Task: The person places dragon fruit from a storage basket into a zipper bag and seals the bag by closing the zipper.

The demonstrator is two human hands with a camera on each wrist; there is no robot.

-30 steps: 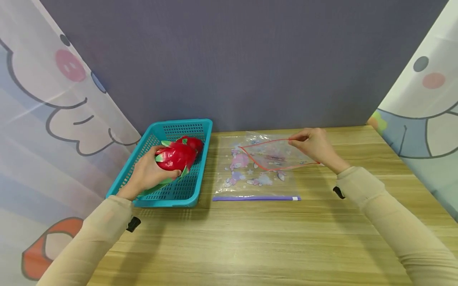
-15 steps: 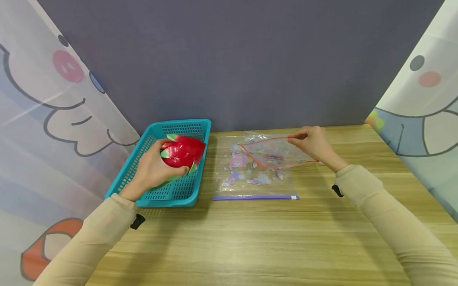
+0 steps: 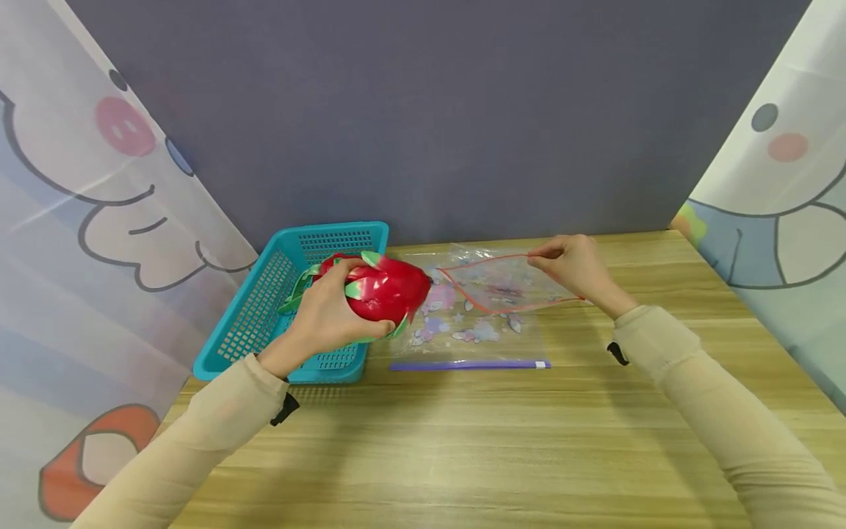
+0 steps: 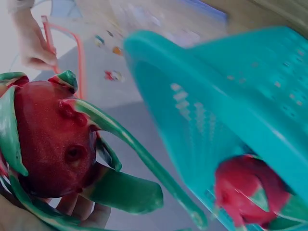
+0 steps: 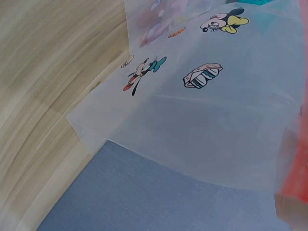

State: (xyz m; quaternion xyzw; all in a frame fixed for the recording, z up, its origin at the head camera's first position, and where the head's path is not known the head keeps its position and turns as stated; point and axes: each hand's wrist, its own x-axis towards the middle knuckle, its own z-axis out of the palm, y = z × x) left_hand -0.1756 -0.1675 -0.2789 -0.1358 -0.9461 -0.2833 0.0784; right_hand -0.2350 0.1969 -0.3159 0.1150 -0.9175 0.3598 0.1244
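Note:
My left hand grips a red dragon fruit with green-tipped scales, held above the right side of the teal basket and the left part of the bags. In the left wrist view, its green stem end faces the camera. A second dragon fruit lies inside the basket. My right hand pinches the red-edged mouth of a clear zip bag, holding that mouth apart. Cartoon prints show on this bag in the right wrist view. Beneath it lies another clear bag with a purple slider strip.
A wooden table carries the basket and bags. Behind it rises a dark grey panel. Printed curtains hang at both sides.
My left hand has lifted the dragon fruit out of the basket and moved it right, toward the bags. My right hand keeps its pinch on the red-edged bag, almost unmoved.

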